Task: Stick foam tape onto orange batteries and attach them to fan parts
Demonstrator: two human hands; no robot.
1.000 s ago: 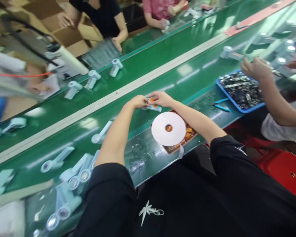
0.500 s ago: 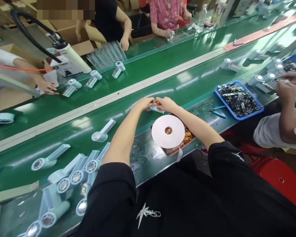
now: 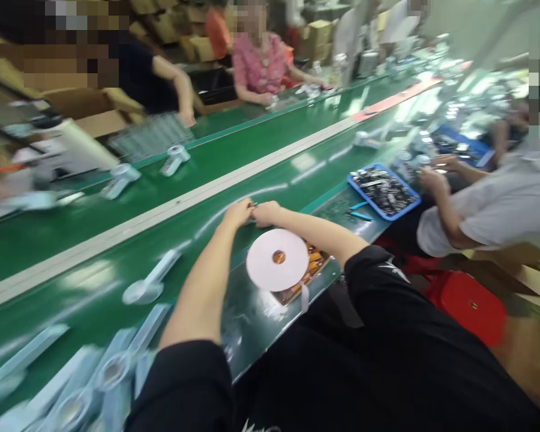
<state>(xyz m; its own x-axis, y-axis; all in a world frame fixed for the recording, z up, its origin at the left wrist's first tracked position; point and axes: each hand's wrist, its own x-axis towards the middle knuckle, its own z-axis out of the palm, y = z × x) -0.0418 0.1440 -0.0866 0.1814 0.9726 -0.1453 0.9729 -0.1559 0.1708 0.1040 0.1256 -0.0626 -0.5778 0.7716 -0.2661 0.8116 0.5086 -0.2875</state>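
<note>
My left hand (image 3: 240,212) and my right hand (image 3: 267,213) meet over the green conveyor, fingers closed and fingertips touching. Whatever lies between them is mostly hidden and blurred. Just in front of my right wrist is a white reel (image 3: 263,270) of tape with a loose end hanging down. It rests on a shallow box (image 3: 292,293) holding several orange-wrapped pieces (image 3: 314,261). Left of my left arm, a light-blue handheld fan body (image 3: 146,285) lies on the conveyor. Several more fan bodies (image 3: 112,372) are heaped nearer to me.
Blue-handled pliers (image 3: 360,211) lie beside a blue tray (image 3: 417,203) of dark metallic parts at right. A co-worker's hands (image 3: 434,174) work beyond it. Across the conveyor (image 3: 234,150) are other people, clear plastic trays (image 3: 153,137) and fan bodies. A red stool (image 3: 468,306) stands at right.
The view has swung to the right, so the scene sits further left and is more blurred. The light-blue piece and orange bit seen at my fingers earlier are now hidden.
</note>
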